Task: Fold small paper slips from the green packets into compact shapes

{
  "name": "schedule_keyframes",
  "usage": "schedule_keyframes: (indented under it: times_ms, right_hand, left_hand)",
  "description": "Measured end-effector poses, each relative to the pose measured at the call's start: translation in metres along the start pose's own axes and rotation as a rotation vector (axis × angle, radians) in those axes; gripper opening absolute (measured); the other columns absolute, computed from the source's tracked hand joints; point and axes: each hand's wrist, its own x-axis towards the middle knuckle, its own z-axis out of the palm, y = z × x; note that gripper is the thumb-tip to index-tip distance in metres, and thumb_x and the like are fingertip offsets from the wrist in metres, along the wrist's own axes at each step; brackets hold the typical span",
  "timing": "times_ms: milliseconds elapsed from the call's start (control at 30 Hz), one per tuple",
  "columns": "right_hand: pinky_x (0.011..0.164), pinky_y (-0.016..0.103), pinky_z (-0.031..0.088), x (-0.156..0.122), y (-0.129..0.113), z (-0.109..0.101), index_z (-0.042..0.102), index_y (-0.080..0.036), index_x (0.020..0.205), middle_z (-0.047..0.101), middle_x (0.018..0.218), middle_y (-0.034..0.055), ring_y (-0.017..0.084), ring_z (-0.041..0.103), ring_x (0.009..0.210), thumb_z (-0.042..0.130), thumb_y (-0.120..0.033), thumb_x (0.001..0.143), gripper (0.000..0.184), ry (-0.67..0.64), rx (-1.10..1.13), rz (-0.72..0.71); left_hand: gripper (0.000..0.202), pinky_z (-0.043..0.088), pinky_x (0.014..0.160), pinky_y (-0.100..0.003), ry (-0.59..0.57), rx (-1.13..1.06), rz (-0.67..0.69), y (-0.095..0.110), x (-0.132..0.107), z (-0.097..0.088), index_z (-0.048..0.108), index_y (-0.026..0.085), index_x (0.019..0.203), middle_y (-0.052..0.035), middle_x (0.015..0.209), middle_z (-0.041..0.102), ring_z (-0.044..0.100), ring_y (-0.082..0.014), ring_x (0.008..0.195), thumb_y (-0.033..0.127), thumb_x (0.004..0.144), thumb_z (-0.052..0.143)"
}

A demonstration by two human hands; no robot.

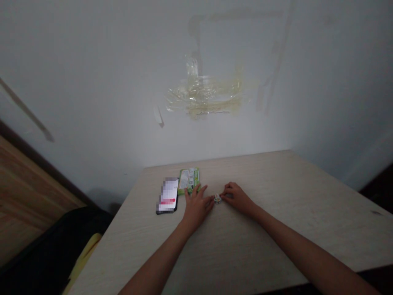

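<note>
While left hand [195,206] splays, thumb touching, right hand [237,198] seemingly pinches small object [217,199]: whitish top, multicoloured below.

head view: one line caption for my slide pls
Left hand and right hand at a small object on a pale table, a green-and-white printed item and a phone nearby.

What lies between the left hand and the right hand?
In the head view, a small multicoloured object sits between the left hand and the right hand.

Glossy tape [196,92] on the wall [92,82]; lower left, probably yellow cloth [80,260].
</note>
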Motion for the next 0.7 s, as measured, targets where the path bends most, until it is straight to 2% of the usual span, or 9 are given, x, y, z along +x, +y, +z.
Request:
schedule_keyframes:
  times_ms: [167,300,533,700]
  right_hand:
    - [0.088,0.035,0.045,-0.0005,-0.0006,-0.0025,0.073,-0.023,0.096,0.059,0.097,0.0067,0.020,0.055,0.094,0.065,-0.024,0.083,0.015,-0.019,0.010,-0.012]
    - [0.088,0.034,0.045,-0.0014,-0.0021,-0.0037,0.074,-0.024,0.097,0.059,0.099,0.0070,0.019,0.055,0.094,0.065,-0.025,0.084,0.016,-0.024,0.004,-0.011]
    - [0.086,0.034,0.046,-0.0016,-0.0027,-0.0034,0.074,-0.025,0.096,0.059,0.096,0.0068,0.019,0.055,0.092,0.062,-0.025,0.086,0.016,-0.013,-0.049,-0.040]
    - [0.085,0.033,0.046,-0.0015,-0.0075,-0.0056,0.074,-0.023,0.095,0.059,0.096,0.0069,0.019,0.055,0.091,0.062,-0.024,0.086,0.015,-0.041,-0.112,-0.055]
  left_hand:
    - [0.020,0.008,0.110,-0.068,0.021,-0.005,0.002,0.0024,0.0044,0.0030,0.071,0.037,0.101,-0.0044,0.138,0.051,0.034,-0.0305,0.135,0.040,0.089,0.055]
    - [0.020,0.010,0.110,-0.067,0.037,-0.012,0.006,0.0008,0.0048,0.0058,0.070,0.035,0.102,-0.0055,0.136,0.051,0.035,-0.0296,0.135,0.041,0.088,0.056]
    - [0.022,0.014,0.109,-0.069,0.032,-0.017,-0.002,-0.0001,0.0060,0.0065,0.069,0.042,0.105,-0.0030,0.137,0.051,0.037,-0.0295,0.133,0.046,0.087,0.057]
    - [0.023,0.015,0.107,-0.071,0.016,0.034,-0.010,-0.0021,0.0045,0.0067,0.071,0.045,0.101,-0.0001,0.139,0.051,0.038,-0.0312,0.132,0.049,0.089,0.052]
